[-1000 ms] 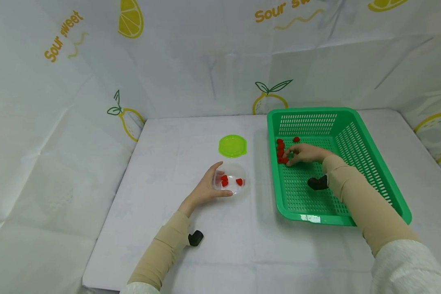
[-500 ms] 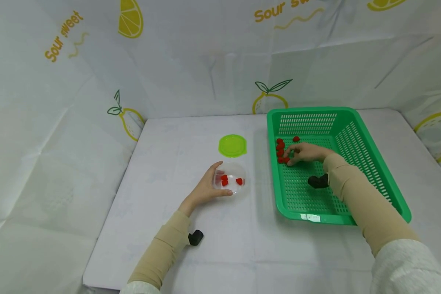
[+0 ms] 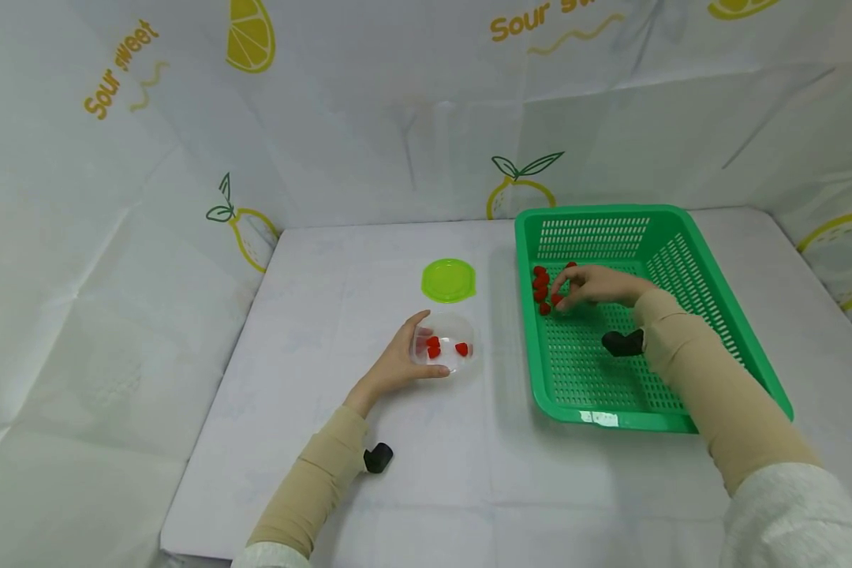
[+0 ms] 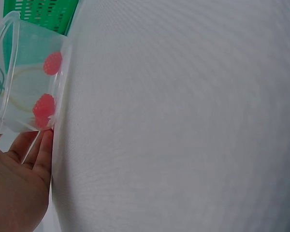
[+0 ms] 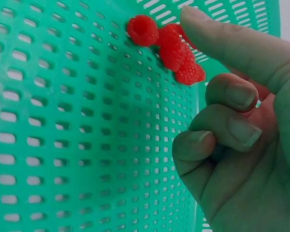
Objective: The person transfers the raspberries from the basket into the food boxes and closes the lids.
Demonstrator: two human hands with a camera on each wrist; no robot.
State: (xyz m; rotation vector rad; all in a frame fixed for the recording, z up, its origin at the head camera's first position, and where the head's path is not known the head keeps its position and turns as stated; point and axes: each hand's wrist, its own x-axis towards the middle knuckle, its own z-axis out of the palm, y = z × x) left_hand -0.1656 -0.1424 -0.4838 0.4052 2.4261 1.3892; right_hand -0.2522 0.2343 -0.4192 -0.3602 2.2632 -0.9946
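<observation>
My left hand [image 3: 397, 359] grips a clear plastic cup [image 3: 447, 327] on the table, thumb at its near side and fingers round the left and far side. Inside lie three red raspberries [image 3: 462, 349], two of them together; the left wrist view shows them through the wall [image 4: 52, 63]. Over the basket floor, my right hand [image 3: 599, 284] pinches a raspberry [image 3: 557, 300] between thumb and fingertips. Just left of those fingertips, several more raspberries [image 3: 540, 282] line the basket's left side. In the right wrist view the thumb mostly hides the pinched one.
A green perforated basket [image 3: 550, 416] stands on the right of the white-covered table [image 3: 312, 315]. Behind the cup lies a flat lime-green lid [image 3: 449, 281]. One more raspberry [image 3: 571, 265] shows at the back of the basket, partly behind the right hand.
My right hand has shifted a little back and to the right, drawing the pinched raspberry away from the others. The left hand and cup have stayed in place.
</observation>
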